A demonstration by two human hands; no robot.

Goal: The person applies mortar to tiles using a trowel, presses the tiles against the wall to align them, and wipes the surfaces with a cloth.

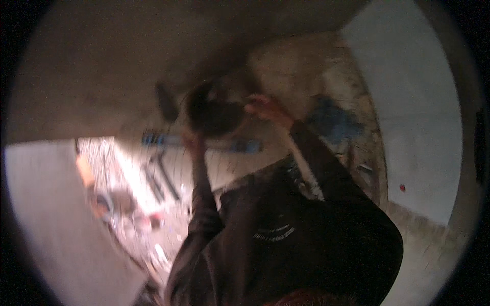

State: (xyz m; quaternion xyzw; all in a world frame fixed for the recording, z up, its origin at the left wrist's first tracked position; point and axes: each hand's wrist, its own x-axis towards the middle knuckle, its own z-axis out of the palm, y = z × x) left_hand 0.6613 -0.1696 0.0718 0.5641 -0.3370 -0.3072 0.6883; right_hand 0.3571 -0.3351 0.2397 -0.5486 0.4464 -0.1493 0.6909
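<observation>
A dark, rounded, bowl-like container [217, 116] is in front of me, blurred by motion; its contents cannot be made out. My left hand [194, 144] is at its lower left edge, with the fingers closed against it. On the right side, my right hand [265, 108] has its fingers bent at the container's rim. A long spirit level with blue ends [250, 147] lies just below the container and passes behind my left hand. To the left of the container is a dark, flat, elongated object [166, 102] whose kind is unclear.
A crumpled blue sheet or bag [334, 120] lies at the right. Beyond it rises a large pale panel [416, 117]. Two dark long bars [164, 176] lie at the lower left, near a round bucket-like thing [103, 204] and scattered debris. A grey wall [56, 204] borders the left.
</observation>
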